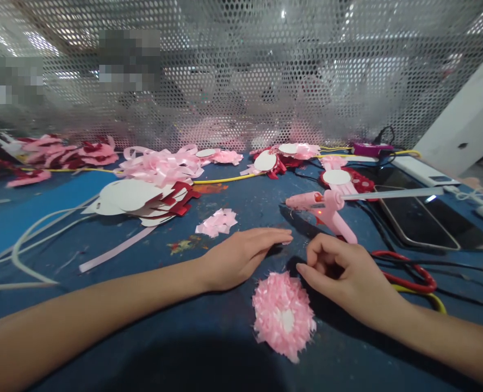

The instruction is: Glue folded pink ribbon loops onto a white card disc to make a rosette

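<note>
My left hand (pixel 241 256) lies flat on the blue table (pixel 233 207), fingers stretched together and pointing right. My right hand (pixel 343 272) rests just right of it with fingers curled in and the thumb against them; whether anything is in the pinch is hidden. Between and below both hands lies a round pink ribbon rosette (pixel 283 314) with a white centre. A pink hot glue gun (pixel 327 209) stands just beyond the right hand, nozzle pointing left, a glue stick jutting out to the right.
A small pile of cut pink ribbon bits (pixel 217 222) and a stack of white card discs with red ribbon (pixel 139 200) lie to the left. Pink ribbon heaps (pixel 160 166), a phone (pixel 425 220), red and black cables (pixel 413 275) and a perforated metal screen (pixel 241 71) surround the spot.
</note>
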Available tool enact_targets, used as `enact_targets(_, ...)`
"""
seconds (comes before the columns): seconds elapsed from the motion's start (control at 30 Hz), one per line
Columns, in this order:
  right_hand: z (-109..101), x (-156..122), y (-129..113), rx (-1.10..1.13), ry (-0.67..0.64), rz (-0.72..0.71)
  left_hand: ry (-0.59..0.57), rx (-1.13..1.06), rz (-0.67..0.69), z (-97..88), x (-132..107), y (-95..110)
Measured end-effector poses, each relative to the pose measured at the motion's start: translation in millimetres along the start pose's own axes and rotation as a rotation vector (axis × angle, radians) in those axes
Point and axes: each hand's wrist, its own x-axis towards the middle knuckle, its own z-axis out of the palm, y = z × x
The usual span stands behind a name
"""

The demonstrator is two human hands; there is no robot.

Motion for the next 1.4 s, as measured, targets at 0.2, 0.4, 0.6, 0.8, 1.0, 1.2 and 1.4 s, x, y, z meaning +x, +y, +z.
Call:
enact_targets(0.2,-2.0,-4.4,-0.9,-0.043,0.269,-0.094,0.294,-0.091,-0.187,-6.3,3.6,-8.9)
enact_targets(0.4,-15.0,-7.8,11.3,-0.129,0.473,-0.205,0.307,-0.402,-0.308,-3.8,2.1,-11.3)
enact_targets(0.6,-16.5,-0.8,16.5,-0.142,0.507,-0.142,0.300,-0.319,-0.406,-8.6,2.8,-8.2)
enact_targets(0.8,-24.5,4.5,23.4,-0.102,0.578,-0.269,0.152,-0.190,0.200,-9.9,2.0,-9.3)
enact_targets(1.0,-32.9,16.5,27.2,0.032,0.561,-0.060,-0.168,-0.059,0.652,-8.2,-0.3,-4.3)
enact_targets(1.2,-32.5,31.2,36.9,-0.115,0.465,0.127,-0.209,-0.005,0.536,-6.4,0.8,-4.4)
enact_targets(1.4,-37.1,29.4,31.5,-0.261,0.331,0.105,0.013,0.197,0.553,-8.0,-6.5,2.6)
